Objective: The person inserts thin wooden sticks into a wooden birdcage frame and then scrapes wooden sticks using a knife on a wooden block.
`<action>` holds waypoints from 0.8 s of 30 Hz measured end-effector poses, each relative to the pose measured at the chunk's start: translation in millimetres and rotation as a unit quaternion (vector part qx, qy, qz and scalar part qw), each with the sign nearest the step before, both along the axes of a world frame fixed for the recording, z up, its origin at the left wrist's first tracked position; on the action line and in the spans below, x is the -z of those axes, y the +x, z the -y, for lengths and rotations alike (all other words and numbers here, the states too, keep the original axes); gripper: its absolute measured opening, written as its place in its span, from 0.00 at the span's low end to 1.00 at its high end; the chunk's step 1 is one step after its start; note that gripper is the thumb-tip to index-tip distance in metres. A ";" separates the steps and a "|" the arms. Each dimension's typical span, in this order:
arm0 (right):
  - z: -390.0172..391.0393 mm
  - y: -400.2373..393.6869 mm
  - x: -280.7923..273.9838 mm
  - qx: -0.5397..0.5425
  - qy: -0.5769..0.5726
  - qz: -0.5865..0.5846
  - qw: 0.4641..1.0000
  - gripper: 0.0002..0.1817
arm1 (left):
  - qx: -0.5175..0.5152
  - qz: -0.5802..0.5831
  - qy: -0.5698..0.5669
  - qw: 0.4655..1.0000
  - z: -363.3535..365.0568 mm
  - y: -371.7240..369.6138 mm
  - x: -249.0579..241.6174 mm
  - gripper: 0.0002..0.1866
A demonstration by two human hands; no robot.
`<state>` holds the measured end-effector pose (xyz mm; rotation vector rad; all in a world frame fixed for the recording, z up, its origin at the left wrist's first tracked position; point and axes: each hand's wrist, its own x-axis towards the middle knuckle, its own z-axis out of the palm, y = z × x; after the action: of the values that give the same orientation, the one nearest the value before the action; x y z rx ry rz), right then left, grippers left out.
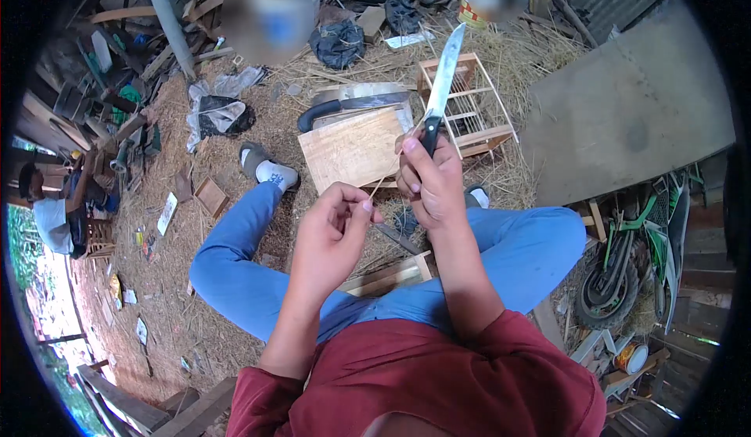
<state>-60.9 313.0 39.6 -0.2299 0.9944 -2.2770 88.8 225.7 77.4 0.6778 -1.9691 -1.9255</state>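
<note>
My right hand (430,179) is closed round the black handle of a knife (446,69), whose blade points up and away from me. A thin strip (382,182) runs between my two hands, its upper part by the knife handle. My left hand (336,222) pinches the strip's lower end. Beyond my hands a wooden board (352,149) lies on the ground, with a dark-handled saw-like blade (356,104) at its far edge. A slatted wooden frame (467,104) stands just right of the board.
A small wooden tray (210,197) and black plastic bags (338,44) lie on the straw-covered ground. A large flat sheet (626,116) and a motorbike (626,273) are at the right. Another person (55,210) sits at the far left.
</note>
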 end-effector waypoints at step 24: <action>-72.7 -45.1 -8.8 0.106 -0.056 0.061 0.991 0.06 | 0.072 0.087 0.015 0.993 -40.5 -60.7 -66.7 0.11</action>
<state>-106.0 385.8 48.4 -0.0304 0.8644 -2.5085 28.2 266.2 144.1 0.7544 -2.1520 -2.0441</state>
